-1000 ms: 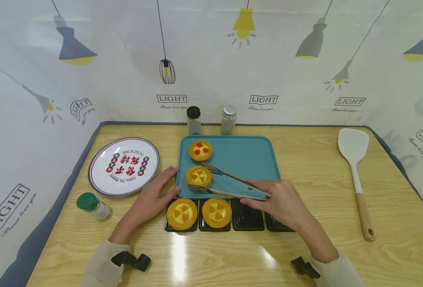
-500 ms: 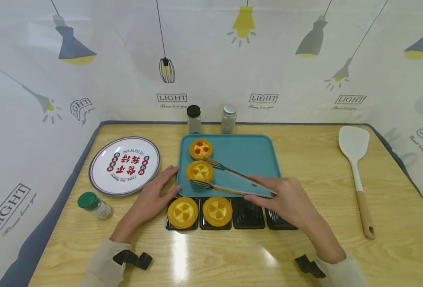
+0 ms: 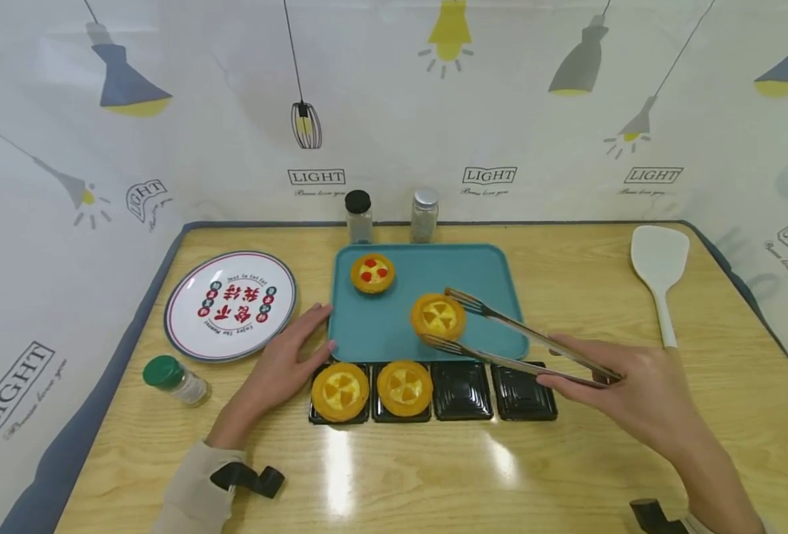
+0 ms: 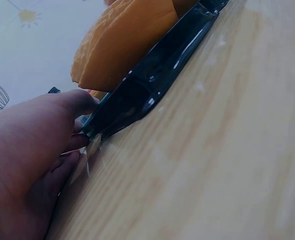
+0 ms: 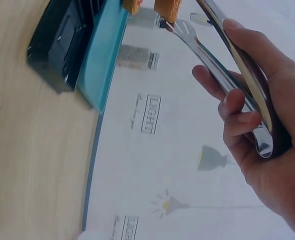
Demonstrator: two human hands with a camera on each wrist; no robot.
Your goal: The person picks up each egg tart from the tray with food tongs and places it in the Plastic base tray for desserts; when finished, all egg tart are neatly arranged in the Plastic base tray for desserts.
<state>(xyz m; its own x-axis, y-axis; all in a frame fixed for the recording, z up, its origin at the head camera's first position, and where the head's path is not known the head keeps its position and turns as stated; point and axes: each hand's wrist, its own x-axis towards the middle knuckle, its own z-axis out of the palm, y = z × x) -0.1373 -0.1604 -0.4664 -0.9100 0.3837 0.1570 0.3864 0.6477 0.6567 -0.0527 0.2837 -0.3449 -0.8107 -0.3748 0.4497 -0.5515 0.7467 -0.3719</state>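
Observation:
My right hand (image 3: 637, 389) holds metal tongs (image 3: 518, 324), its thumb and fingers on their two arms. Between the fork-like tips sits a yellow-topped egg tart (image 3: 438, 317), raised off the teal tray (image 3: 481, 274), as the right wrist view shows. On the tray's back left lies a tart with red pieces (image 3: 372, 274). My left hand (image 3: 279, 373) rests on the table with its fingertips against the tray's left edge. Two more tarts, a left one (image 3: 340, 392) and one beside it (image 3: 404, 389), sit in black square holders in front of the tray.
Two black holders, the nearer (image 3: 462, 391) and the rightmost (image 3: 524, 391), contain nothing. A printed plate (image 3: 187, 311) and a green-capped jar (image 3: 175, 380) stand left. Behind the tray are a black-capped jar (image 3: 358, 216) and a silver-capped one (image 3: 424, 215). A white spatula (image 3: 661, 259) lies right.
My right hand and the tongs have moved right, carrying the yellow-topped tart from the tray's left side towards its middle. The left hand stays at the tray's edge.

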